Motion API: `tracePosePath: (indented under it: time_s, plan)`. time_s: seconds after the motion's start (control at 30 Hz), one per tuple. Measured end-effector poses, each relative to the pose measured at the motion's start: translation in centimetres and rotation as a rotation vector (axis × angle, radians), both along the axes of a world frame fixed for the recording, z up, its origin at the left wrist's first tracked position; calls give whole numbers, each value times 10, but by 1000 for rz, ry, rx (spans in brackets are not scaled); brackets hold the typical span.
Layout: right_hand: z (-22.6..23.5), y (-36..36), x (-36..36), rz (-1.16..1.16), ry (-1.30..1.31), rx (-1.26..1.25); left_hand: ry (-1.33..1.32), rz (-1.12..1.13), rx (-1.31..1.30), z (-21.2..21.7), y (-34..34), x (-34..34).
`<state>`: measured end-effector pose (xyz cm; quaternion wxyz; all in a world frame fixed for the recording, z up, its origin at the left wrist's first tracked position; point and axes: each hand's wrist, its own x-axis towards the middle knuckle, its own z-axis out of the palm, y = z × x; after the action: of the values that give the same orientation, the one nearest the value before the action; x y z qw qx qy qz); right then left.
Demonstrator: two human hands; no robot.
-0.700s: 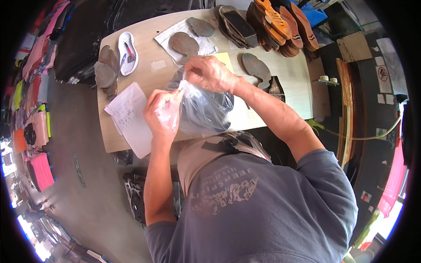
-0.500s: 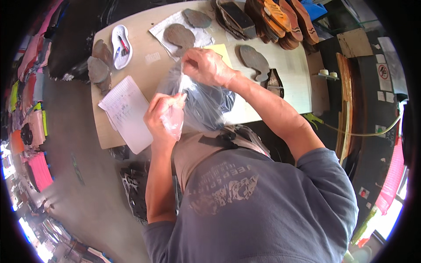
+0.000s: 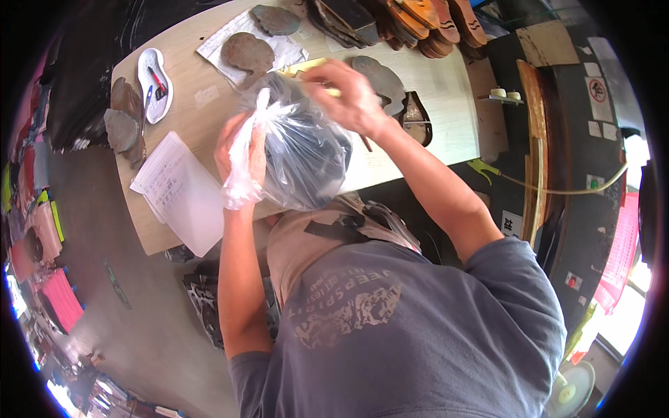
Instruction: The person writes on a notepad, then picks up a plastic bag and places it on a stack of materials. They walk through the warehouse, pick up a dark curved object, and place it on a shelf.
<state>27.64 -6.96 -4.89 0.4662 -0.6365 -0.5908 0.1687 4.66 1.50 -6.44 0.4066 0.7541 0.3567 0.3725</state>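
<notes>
A clear plastic bag with dark contents bulges over the table's front edge. My left hand grips its gathered, twisted neck, with loose film draped over the fingers and wrist. Just right of the neck, my right hand is raised, slightly smeared by motion. Its thumb and fingers are apart, with yellow showing between them, and I see nothing held there. A yellow sheet lies partly hidden behind the bag and this hand.
On the wooden table lie a notepad, a white tray with pens, and brown and grey flat rounded pieces. Stacked sole-shaped pieces stand at the back right. A hose hangs at the right wall.
My right hand has come off the bag's neck and moved right. My left hand has shifted up and left, now around the twisted neck. The view has shifted slightly.
</notes>
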Motion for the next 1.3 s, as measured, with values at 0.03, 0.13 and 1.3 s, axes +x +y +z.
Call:
tracePosePath:
  time_s: [0.03,0.13,1.3]
  plan:
    - [-19,-15,9,-169,-32,-67,15,27,1,-4,0,0]
    - [-79,-62,26,-376,-247,-531,62,105,153,-11,8,1]
    - [-102,97,-299,218,376,-378,427,399,163,-143,13,-255]
